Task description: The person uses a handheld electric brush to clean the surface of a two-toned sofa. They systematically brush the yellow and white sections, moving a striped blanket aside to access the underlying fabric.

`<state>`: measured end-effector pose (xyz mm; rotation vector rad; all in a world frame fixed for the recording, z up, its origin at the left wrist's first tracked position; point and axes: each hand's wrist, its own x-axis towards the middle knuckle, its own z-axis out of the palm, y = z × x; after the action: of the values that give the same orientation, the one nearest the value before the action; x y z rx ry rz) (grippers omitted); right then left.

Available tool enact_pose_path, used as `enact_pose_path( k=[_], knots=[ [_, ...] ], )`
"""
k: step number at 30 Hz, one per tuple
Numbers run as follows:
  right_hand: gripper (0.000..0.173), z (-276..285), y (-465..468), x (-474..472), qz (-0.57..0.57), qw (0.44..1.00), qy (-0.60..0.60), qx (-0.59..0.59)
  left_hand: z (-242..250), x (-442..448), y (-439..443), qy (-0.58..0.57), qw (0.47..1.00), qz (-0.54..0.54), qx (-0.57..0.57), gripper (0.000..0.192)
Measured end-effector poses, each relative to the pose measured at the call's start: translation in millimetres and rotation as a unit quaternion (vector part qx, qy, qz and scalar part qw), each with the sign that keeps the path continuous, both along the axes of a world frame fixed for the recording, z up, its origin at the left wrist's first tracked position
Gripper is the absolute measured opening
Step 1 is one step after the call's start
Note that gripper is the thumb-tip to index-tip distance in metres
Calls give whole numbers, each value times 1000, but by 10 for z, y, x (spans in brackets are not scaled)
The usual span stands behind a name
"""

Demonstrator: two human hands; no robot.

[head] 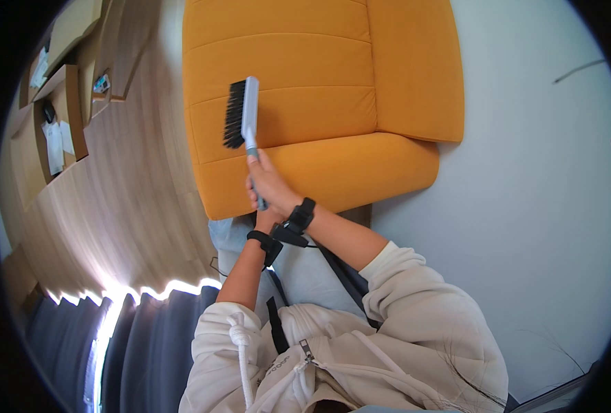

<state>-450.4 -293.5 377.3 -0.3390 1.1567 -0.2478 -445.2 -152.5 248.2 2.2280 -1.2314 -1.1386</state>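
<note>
A hand brush point(252, 108) with a pale grey body and black bristles is upheld by my right hand point(270, 181), whose fingers wrap its grey handle. The bristles face left, over the orange sofa point(290, 57). Whether they touch the fabric I cannot tell. My left hand point(268, 218) lies beneath the right hand and wrist, close to the sofa's near armrest point(347, 168). Most of it is hidden, so its fingers and any hold do not show. Each wrist wears a black strap with a small device.
A white wall point(522, 170) runs along the right, beside the sofa's backrest point(414, 72). On the left, the wood-look floor point(140, 191) bears open cardboard boxes point(76, 111) with papers inside. Dark curtains point(161, 340) hang at lower left, light showing at their edge.
</note>
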Motion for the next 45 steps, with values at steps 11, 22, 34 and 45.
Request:
enact_pose_path(
  k=[11,22,34,45],
  knots=[
    [32,-494,-710,-1377,3,962,236,-140,161,53,-71,90,994,63,17,106],
    [33,-1259,-1084,-2312,-188,943,272,-24,70,108,-56,79,995,58,6,107],
    [27,-1685,-1127,-1809,-309,933,169,78,69,43,-6,71,997,42,-10,106],
    [24,-1523,-714,-1076,-294,938,166,78,17,57,2,43,999,32,-10,107]
  ],
)
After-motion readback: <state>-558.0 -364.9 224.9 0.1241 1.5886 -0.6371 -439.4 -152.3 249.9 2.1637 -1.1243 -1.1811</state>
